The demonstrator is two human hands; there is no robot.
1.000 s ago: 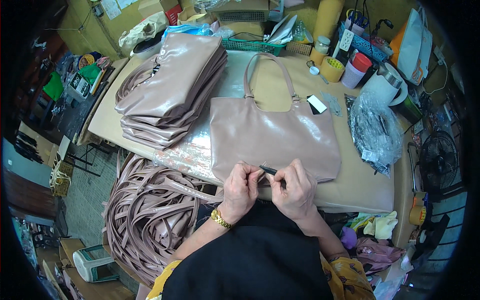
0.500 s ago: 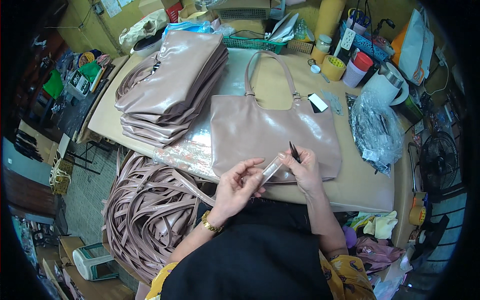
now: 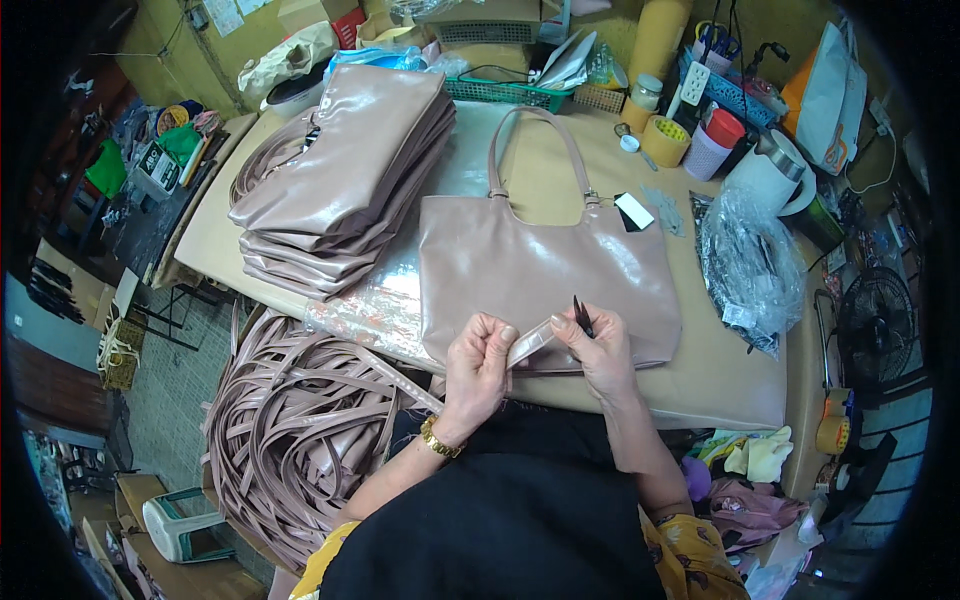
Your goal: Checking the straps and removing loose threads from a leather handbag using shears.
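Observation:
A short stretch of a dusty-pink strap (image 3: 530,343) is drawn between my two hands, in front of a dusty-pink handbag (image 3: 550,265). My left hand (image 3: 477,368) is closed on it, thumb over curled fingers. With thumb and finger my right hand (image 3: 602,355) pinches the strap's other part. The same hand also keeps hold of a dark, pointed tool (image 3: 582,316), which looks like thread snips, tip upward. The handbag lies flat, its handle looped away from me and a white tag (image 3: 634,210) by its right handle end. Lower left is a heap of matching straps (image 3: 290,430).
Stacked pink handbags (image 3: 340,160) rise at the table's left. A clear plastic bundle (image 3: 750,260), a kettle (image 3: 775,170), a tape roll (image 3: 666,138) and a green basket (image 3: 510,92) line the right and far sides. A stool (image 3: 180,525) stands lower left.
My left hand has turned and closed into a tighter grip on the strap. Both hands have shifted slightly, and the tool's tip points a little more to the left.

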